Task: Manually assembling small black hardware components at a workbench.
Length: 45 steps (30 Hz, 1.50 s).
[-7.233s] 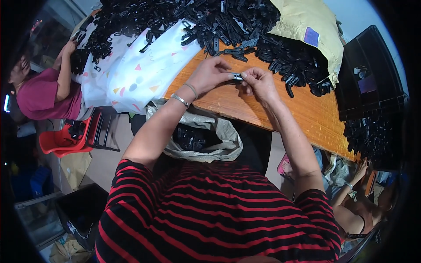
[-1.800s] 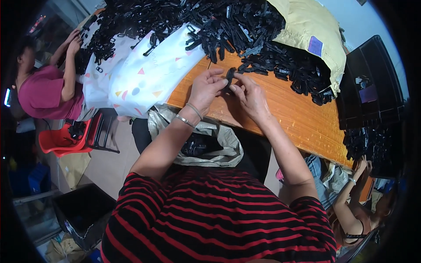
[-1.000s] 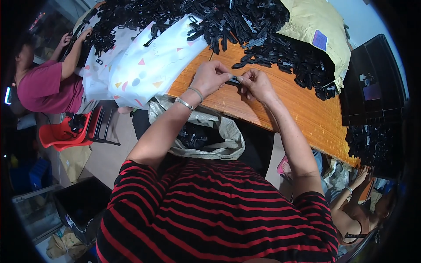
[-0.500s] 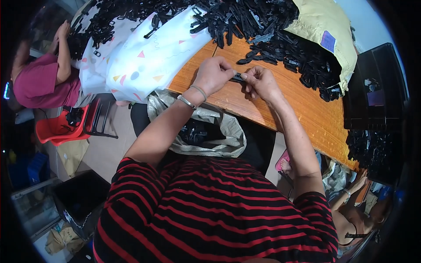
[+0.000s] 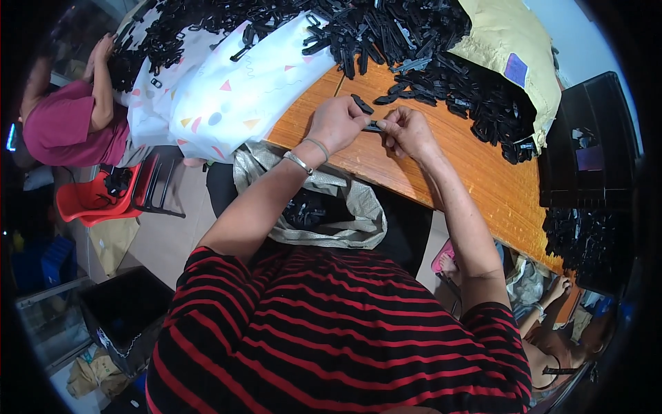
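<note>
Over the near part of the wooden table, my two hands meet at a small, narrow black plastic part (image 5: 374, 126). My left hand (image 5: 336, 126) is closed, its thumb and finger pinching the part's left end. The thumb and fingers of my right hand (image 5: 408, 133) pinch its right end. A second black plastic piece (image 5: 362, 105) shows just beyond my left fingers; whether that hand holds it or it lies on the table, I cannot tell. Farther off, a large heap of similar black pieces (image 5: 386, 34) spreads over the table (image 5: 476, 172).
An open pale sack (image 5: 369, 214) with black pieces inside hangs below the table edge. A tan sack (image 5: 500, 34) spills pieces at the right, beside a black crate (image 5: 586, 138). Patterned white sheeting (image 5: 227, 103) covers the left. Co-workers sit at left (image 5: 76, 127) and lower right (image 5: 552, 338).
A second black piece has come into sight beside my left fingers. My hands have stayed nearly in place, still pinching the part between them. The lower-right co-worker's hand has shifted.
</note>
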Available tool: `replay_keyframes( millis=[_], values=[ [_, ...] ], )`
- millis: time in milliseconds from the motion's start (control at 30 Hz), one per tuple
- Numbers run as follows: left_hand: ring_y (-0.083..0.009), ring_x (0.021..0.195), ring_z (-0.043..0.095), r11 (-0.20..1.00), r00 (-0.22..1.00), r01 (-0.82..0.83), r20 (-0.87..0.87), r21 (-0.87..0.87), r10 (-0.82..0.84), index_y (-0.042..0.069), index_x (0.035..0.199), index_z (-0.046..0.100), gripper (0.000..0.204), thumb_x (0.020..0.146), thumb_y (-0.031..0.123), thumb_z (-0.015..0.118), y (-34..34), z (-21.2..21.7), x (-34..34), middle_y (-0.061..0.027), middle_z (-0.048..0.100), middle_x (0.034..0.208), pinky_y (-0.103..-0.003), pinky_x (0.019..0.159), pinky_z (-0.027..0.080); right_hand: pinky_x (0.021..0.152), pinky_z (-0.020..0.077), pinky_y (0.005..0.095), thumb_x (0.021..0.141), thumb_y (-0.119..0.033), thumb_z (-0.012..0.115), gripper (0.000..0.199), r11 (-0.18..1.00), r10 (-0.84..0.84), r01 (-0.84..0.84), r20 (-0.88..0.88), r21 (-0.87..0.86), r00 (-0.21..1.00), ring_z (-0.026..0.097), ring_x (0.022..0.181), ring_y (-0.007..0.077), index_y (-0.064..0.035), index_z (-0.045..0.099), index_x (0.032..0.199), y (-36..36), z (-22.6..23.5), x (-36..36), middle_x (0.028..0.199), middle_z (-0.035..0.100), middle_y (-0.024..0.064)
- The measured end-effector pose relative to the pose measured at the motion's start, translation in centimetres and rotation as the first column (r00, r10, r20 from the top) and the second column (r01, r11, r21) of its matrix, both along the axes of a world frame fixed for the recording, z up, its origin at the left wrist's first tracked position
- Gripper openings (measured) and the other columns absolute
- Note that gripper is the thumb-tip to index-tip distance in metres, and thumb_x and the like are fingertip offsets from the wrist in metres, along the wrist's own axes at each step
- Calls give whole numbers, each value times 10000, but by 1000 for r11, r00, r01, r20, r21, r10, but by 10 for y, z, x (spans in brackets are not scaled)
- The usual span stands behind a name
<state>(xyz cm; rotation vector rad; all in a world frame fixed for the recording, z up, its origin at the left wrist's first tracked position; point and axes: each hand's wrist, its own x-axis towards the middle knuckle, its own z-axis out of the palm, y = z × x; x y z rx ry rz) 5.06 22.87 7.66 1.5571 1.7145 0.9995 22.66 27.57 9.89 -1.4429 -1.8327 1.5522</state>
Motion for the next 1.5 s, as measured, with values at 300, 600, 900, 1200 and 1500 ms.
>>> replay_keyframes(
  millis=[300,600,900,1200,1500],
  values=[
    [-266,750,602,978,995,21,-96,209,-1,40,842,637,133,741,101,699,9,17,-13,-92,600,826,-376,695,488,351,356,218,909,-154,599,195,996,28,-38,-110,-86,993,506,394,102,-21,519,792,-11,7,11,559,567,52],
    [-286,867,560,901,883,347,-415,262,-219,53,839,657,112,739,99,676,10,6,-8,-95,558,853,-396,736,459,358,328,190,898,-215,627,206,998,-44,32,-201,-62,979,437,371,63,-50,543,807,-7,20,22,572,570,24],
    [-188,812,602,958,978,205,-72,202,-194,38,1016,659,255,767,77,702,4,14,-16,-83,576,889,-298,682,492,352,304,192,905,-219,618,201,989,-145,130,-256,-75,956,438,378,59,-64,538,804,-1,5,10,565,556,12],
    [-63,638,552,984,887,172,443,-50,-132,3,980,660,235,786,125,713,5,10,-20,-13,624,729,-211,633,478,352,359,213,894,-172,628,223,995,-89,94,-168,18,982,479,388,81,-37,507,765,5,-1,-3,561,583,42],
    [-120,694,620,998,954,28,299,-52,-11,21,850,666,169,785,170,711,4,4,-14,-54,667,764,-261,663,497,347,336,216,890,-169,634,209,995,-102,104,-122,9,987,485,385,92,-49,507,774,2,-4,-10,553,561,37]
  ],
)
